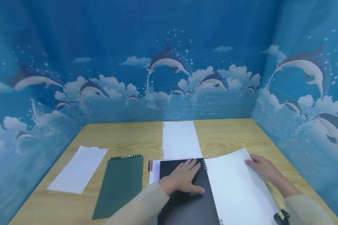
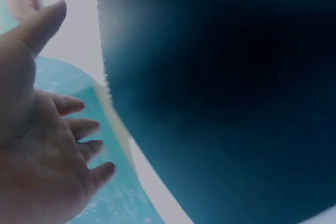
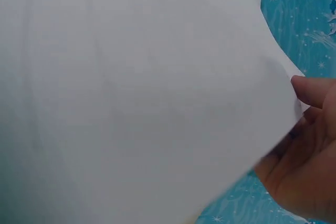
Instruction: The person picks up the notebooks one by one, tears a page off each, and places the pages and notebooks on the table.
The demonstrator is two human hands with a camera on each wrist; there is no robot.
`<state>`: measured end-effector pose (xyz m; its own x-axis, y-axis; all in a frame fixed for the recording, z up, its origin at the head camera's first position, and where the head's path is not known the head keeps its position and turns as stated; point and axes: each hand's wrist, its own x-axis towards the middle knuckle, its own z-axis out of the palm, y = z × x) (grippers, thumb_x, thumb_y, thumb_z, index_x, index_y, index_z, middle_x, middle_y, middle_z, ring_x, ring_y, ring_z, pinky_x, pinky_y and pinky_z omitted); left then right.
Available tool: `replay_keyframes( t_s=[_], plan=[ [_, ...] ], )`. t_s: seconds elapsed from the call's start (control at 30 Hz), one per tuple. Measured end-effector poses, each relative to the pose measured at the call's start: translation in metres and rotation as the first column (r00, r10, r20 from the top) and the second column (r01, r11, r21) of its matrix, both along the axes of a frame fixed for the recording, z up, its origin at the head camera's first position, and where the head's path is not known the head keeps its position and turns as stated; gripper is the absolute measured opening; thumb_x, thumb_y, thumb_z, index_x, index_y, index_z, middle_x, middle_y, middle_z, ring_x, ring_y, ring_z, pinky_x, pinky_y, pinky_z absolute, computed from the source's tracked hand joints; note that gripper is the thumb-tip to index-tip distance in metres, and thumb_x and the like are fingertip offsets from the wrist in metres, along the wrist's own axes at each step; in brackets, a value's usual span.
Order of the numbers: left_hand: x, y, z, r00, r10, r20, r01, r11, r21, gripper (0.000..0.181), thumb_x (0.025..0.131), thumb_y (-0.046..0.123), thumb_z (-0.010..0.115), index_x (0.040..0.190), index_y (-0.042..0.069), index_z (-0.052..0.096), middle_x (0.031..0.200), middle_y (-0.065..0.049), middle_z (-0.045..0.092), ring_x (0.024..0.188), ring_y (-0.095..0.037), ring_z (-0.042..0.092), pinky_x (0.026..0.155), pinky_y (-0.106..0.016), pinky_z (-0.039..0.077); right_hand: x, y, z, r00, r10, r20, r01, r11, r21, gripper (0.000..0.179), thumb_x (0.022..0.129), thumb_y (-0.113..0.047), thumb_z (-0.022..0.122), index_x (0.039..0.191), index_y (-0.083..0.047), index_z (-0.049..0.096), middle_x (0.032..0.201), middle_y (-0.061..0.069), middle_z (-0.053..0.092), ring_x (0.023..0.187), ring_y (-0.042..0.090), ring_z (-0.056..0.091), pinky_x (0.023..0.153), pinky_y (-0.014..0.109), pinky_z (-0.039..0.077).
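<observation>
A spiral-bound pad lies open at the front of the table, its black cover (image 1: 191, 212) on the left and a white page (image 1: 236, 190) on the right, with the coil binding (image 1: 211, 187) between them. My left hand (image 1: 184, 179) rests on the black cover, fingers spread and straight. By its far outer edge, my right hand (image 1: 263, 168) pinches the white page between thumb and fingers. That edge is lifted and the sheet bows, as the right wrist view shows with the page (image 3: 157, 103) and the pinching hand (image 3: 310, 150).
Under the black cover's left side shows a white sheet with a reddish coil (image 1: 150, 166). Behind lies a white sheet (image 1: 181, 140) with holes down its left edge. Left are a green coil-bound pad (image 1: 121, 187) and a torn-edged sheet (image 1: 79, 172). Dolphin-printed curtains (image 1: 169, 28) enclose the table.
</observation>
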<state>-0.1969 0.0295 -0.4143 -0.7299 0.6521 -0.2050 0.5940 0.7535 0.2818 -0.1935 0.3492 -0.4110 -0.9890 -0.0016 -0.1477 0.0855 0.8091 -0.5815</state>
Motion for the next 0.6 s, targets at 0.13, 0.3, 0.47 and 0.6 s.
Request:
replay_keyframes(
  t_s=[0.13, 0.3, 0.47, 0.6],
  plan=[
    [-0.011, 0.009, -0.011, 0.999, 0.035, 0.039, -0.033, 0.999, -0.039, 0.093, 0.077, 0.066, 0.055, 0.148, 0.018, 0.017, 0.156, 0.0, 0.01, 0.144, -0.018, 0.007, 0.115, -0.042, 0.016, -0.004, -0.001, -0.006, 1.0, -0.014, 0.005, 0.013, 0.998, 0.062, 0.062, 0.099, -0.034, 0.034, 0.134, 0.016, 0.027, 0.136, 0.039, 0.028, 0.124, 0.055, 0.027, 0.1, 0.06, 0.029],
    [-0.011, 0.013, -0.019, 0.994, 0.094, 0.057, -0.086, 0.989, -0.12, 0.093, 0.073, 0.069, 0.058, 0.147, 0.028, 0.018, 0.156, 0.004, 0.011, 0.143, -0.017, 0.011, 0.114, -0.043, 0.019, -0.004, 0.002, -0.021, 0.998, -0.047, 0.051, 0.043, 0.996, 0.079, 0.059, 0.099, -0.03, 0.032, 0.132, 0.018, 0.028, 0.134, 0.04, 0.028, 0.123, 0.055, 0.028, 0.101, 0.06, 0.028],
    [-0.009, 0.016, -0.02, 0.993, 0.108, 0.039, -0.101, 0.985, -0.142, 0.09, 0.071, 0.068, 0.06, 0.145, 0.034, 0.022, 0.155, 0.005, 0.013, 0.143, -0.017, 0.012, 0.113, -0.044, 0.02, -0.004, 0.004, -0.031, 0.988, -0.096, 0.119, 0.088, 0.994, 0.069, 0.059, 0.099, -0.03, 0.03, 0.133, 0.018, 0.027, 0.135, 0.039, 0.028, 0.123, 0.054, 0.029, 0.101, 0.059, 0.03],
    [-0.009, 0.019, -0.02, 0.993, 0.114, 0.02, -0.11, 0.983, -0.144, 0.09, 0.07, 0.069, 0.06, 0.145, 0.034, 0.024, 0.155, 0.005, 0.014, 0.143, -0.018, 0.014, 0.113, -0.043, 0.021, -0.002, 0.005, -0.035, 0.984, -0.113, 0.14, 0.104, 0.992, 0.067, 0.057, 0.099, -0.03, 0.032, 0.131, 0.017, 0.031, 0.132, 0.039, 0.034, 0.121, 0.053, 0.035, 0.098, 0.058, 0.034]
  ],
)
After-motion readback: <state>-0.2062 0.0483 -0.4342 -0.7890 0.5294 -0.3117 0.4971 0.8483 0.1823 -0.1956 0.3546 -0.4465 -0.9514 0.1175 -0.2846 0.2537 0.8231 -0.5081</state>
